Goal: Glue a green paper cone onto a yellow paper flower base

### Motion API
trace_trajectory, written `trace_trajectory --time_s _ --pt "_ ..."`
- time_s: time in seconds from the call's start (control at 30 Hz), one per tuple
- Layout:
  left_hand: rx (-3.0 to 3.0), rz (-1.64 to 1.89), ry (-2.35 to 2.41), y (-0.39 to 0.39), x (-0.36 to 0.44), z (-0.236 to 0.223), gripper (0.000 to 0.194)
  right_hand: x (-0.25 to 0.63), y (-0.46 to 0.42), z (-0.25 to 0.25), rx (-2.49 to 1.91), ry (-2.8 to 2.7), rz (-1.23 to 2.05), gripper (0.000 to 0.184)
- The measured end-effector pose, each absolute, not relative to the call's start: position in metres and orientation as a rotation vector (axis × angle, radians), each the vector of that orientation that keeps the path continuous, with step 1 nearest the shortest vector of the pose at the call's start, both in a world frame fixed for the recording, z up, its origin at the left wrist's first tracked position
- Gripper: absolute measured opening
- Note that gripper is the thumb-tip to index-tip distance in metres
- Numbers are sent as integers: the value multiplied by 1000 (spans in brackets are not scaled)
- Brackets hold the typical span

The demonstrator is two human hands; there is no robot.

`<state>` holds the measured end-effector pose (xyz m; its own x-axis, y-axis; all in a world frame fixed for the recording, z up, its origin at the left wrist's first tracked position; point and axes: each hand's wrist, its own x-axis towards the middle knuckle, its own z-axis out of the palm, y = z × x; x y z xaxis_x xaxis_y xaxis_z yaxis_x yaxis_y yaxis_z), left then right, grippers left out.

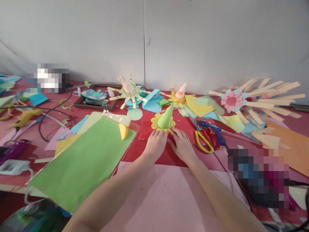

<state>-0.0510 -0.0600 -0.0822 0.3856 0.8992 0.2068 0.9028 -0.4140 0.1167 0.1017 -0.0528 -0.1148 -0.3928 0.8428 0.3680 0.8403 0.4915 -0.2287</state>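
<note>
A light green paper cone (165, 119) stands upright in the middle of a yellow paper flower (154, 121) with rounded petals. The flower lies on a red sheet (146, 127). My left hand (156, 141) is closed at the flower's near edge, fingers bent together over the petals. From the near right, my right hand (182, 144) reaches the same edge, fingertips on the petals and thumb spread apart. Both hands cover the front petals. Yellow- and red-handled scissors (204, 141) lie right of my right hand, against a blue glue gun (213, 130).
A green sheet (84, 161) in clear film lies left, a folded yellow piece (123, 131) on its corner. Behind stand two pink-coned paper figures (127, 85). A yellow glue gun (25, 117) with cables lies far left; a pink paper flower with strips (233, 100) lies right.
</note>
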Motion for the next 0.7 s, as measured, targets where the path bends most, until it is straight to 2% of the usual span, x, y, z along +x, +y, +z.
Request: trace_trajectory --time_s 0.13,0.27,0.5,0.6,0.7 --pt "-2574 -496 -1730 -53 -55 -85 20 117 -45 -99 -1352 -2131 131 34" --pt "-2496 -677 -1766 -49 -59 -84 17 148 -37 -85 -1496 -1874 57 30" --pt "-2273 -1409 -1795 -41 -65 -81 13 179 -27 -82 -1722 -1681 -91 28" --pt "-2172 -1575 -1862 -27 -62 -72 18 190 -24 -82 -1781 -1571 -197 25" --pt "-2169 -1732 -1819 -9 -54 -59 31 202 -21 -85 -1868 -1469 -258 23"
